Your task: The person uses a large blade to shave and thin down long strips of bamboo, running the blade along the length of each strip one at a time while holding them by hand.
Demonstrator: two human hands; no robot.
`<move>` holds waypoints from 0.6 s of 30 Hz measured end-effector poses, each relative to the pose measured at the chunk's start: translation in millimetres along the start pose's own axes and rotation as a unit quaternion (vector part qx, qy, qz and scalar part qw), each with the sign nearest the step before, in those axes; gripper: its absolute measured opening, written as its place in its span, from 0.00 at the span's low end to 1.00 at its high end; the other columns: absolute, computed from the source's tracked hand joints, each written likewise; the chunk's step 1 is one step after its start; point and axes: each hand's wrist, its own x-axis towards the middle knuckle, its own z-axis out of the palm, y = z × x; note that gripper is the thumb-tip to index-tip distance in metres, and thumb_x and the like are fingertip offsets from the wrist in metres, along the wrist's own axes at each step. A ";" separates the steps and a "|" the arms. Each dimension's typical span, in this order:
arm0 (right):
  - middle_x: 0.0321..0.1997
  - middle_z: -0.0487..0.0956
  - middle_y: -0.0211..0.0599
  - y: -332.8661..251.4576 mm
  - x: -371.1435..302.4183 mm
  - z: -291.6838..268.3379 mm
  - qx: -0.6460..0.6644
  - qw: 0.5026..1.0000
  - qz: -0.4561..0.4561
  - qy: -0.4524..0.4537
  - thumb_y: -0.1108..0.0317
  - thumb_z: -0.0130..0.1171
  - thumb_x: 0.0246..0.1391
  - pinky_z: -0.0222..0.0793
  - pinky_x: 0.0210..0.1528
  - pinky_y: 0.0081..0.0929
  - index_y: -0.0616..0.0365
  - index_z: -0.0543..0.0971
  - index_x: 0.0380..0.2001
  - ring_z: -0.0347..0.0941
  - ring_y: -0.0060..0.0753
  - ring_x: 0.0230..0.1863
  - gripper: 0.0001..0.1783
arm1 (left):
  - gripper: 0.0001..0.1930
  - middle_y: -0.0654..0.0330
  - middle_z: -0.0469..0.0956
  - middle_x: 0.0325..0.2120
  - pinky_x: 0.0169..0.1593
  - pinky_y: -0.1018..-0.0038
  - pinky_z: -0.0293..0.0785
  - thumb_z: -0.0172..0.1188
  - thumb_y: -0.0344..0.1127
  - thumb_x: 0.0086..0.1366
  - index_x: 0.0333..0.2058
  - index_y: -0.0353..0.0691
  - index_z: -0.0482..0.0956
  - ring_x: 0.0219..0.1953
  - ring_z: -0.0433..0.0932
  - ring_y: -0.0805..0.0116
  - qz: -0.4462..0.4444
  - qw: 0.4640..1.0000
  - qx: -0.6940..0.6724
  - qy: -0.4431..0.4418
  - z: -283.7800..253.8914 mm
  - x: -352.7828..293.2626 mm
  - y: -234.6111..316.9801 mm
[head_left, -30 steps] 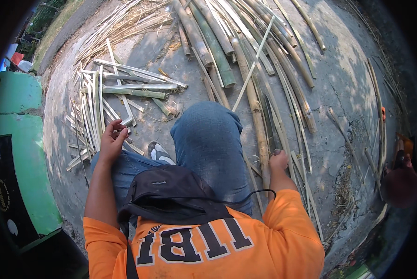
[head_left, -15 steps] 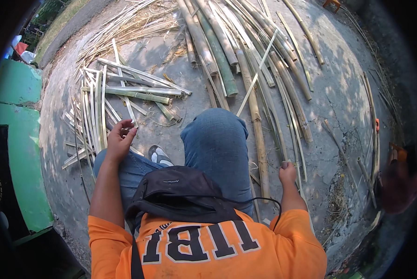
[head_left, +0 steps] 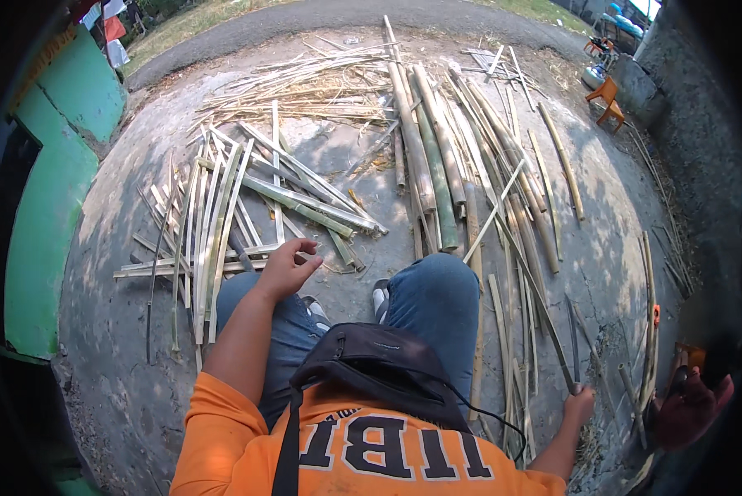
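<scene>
My left hand (head_left: 290, 269) is raised above my left knee, fingers curled and thumb apart, with nothing visible in it. Close beyond it lie pale split bamboo strips (head_left: 222, 219) and a greenish split length (head_left: 305, 208). Low on the right, my right hand (head_left: 579, 403) is closed around the near end of a long, thin bamboo strip (head_left: 547, 318), which slants away to the far left. A dark, narrow, blade-like piece (head_left: 573, 335) also meets this hand; whether it is gripped too I cannot tell.
Whole bamboo poles (head_left: 447, 190) lie lengthwise ahead, with a heap of thin strips (head_left: 305, 87) farther left. An orange chair (head_left: 607, 103) stands at the far right. A green wall (head_left: 52, 240) borders the left. A blurred hand-like shape (head_left: 693, 411) shows at the right edge.
The view has tilted up and shifted. My right hand has moved outward to the right, and the long strip now slants from it. My left hand stays raised, its fingers still curled.
</scene>
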 end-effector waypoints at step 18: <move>0.44 0.83 0.63 30.3 86.0 -284.5 -0.013 0.930 -0.223 0.293 0.75 0.54 0.59 0.72 0.50 0.55 0.67 0.78 0.51 0.78 0.68 0.51 0.17 | 0.19 0.61 0.84 0.43 0.40 0.74 0.80 0.71 0.37 0.67 0.53 0.37 0.81 0.36 0.82 0.75 0.079 0.988 -0.121 0.056 -38.5 -40.2 3.7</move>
